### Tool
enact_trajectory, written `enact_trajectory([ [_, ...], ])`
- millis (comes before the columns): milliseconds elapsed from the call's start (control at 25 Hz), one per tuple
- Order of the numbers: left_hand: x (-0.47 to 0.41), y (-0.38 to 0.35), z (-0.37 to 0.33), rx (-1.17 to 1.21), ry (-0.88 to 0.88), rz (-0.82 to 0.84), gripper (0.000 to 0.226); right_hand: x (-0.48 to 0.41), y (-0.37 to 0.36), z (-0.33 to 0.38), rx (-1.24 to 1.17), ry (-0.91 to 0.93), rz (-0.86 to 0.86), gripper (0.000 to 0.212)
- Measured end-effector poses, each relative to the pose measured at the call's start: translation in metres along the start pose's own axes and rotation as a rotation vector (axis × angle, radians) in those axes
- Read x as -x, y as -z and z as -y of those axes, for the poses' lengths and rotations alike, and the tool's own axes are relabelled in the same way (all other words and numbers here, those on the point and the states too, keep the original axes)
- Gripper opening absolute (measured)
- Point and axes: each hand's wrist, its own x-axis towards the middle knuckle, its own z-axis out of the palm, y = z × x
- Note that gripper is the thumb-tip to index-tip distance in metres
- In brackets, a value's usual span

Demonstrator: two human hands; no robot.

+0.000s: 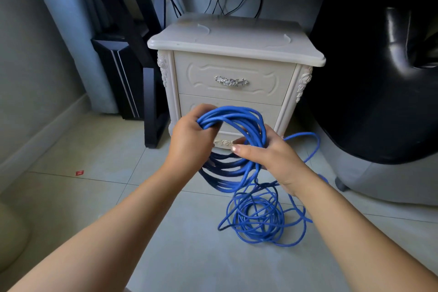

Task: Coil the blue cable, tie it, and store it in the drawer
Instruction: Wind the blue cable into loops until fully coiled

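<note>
A long blue cable (237, 118) is partly wound into several loops held in the air in front of a white nightstand (234, 54). My left hand (189, 135) grips the top left of the coil, fingers curled round the strands. My right hand (267, 152) holds the coil's right side, thumb pointing left. The rest of the cable lies in a loose tangle on the floor (258, 216) below my right wrist, with one strand arcing out to the right. The nightstand's upper drawer (232, 80) with a silver handle is closed; the lower drawer is mostly hidden behind the coil.
A black desk leg (151, 106) and a dark panel stand left of the nightstand. A black chair on a grey base (379, 102) fills the right side. Black wires hang behind the nightstand. The floor is pale tile, with a small red scrap (79, 172) at the left.
</note>
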Motion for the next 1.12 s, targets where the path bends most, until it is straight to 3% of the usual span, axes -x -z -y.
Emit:
enact_trajectory([
  [120, 0.000, 0.000, -0.004, 0.162, 0.104, -0.025, 0.017, -0.001, 0.000, -0.002, -0.057, -0.059, 0.035, 0.055],
  [400, 0.007, -0.001, -0.007, 0.251, 0.221, -0.103, 0.023, 0.003, 0.002, 0.002, -0.063, -0.169, 0.192, 0.069],
  [520, 0.007, -0.004, -0.007, 0.330, 0.285, -0.098, 0.020, -0.001, -0.004, -0.001, -0.102, -0.074, -0.003, 0.044],
  [600, 0.009, -0.006, -0.009, 0.375, 0.343, 0.045, 0.008, -0.005, -0.006, -0.004, -0.118, -0.021, -0.194, 0.026],
  [680, 0.011, -0.004, -0.008, 0.281, 0.364, 0.259, 0.017, -0.010, -0.003, -0.005, -0.094, -0.015, -0.309, 0.020],
  [800, 0.009, 0.006, -0.003, 0.027, 0.229, 0.427, 0.052, -0.011, 0.005, -0.004, 0.102, 0.032, -0.349, 0.026],
  [920, 0.010, 0.009, 0.001, -0.302, -0.138, 0.454, 0.091, -0.004, -0.002, -0.003, 0.564, 0.131, -0.303, 0.027],
  [1000, 0.014, 0.002, 0.004, -0.509, -0.335, 0.467, 0.092, 0.001, -0.011, -0.002, 0.785, 0.212, -0.252, 0.031],
  [1120, 0.013, -0.003, 0.008, -0.620, -0.327, 0.343, 0.067, 0.004, -0.021, 0.002, 0.943, 0.323, -0.241, 0.026],
])
